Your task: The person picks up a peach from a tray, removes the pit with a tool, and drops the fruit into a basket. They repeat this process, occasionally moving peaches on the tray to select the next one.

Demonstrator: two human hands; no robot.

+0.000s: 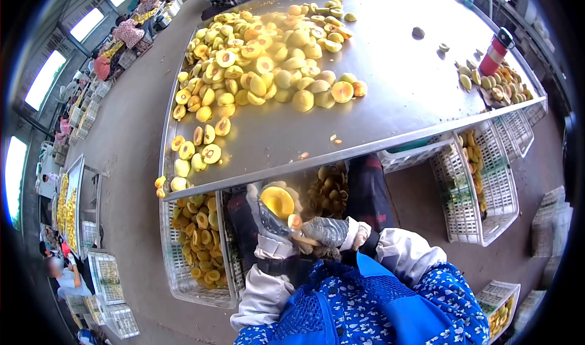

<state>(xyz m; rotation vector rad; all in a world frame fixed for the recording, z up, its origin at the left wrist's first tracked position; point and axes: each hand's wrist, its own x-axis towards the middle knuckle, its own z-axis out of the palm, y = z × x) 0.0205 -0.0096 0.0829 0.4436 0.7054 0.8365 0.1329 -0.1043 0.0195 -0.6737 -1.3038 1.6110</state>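
My left hand (pixel 268 214), in a white glove, holds a yellow peach half (pixel 277 200) just below the front edge of the steel table (pixel 390 95). My right hand (pixel 329 231), in a grey glove, grips a small tool whose tip touches the fruit at its lower right. Both hands are close to my body, over my lap. A big heap of peach halves (pixel 262 58) covers the left and far part of the table.
A white crate of pitted halves (pixel 198 247) stands under the table at left. A container of pits (pixel 329 192) sits behind my hands. More white crates (pixel 481 180) stand at right. A red bottle (pixel 495 51) and a small pile of fruit lie at the far right. Other workers sit along tables at left.
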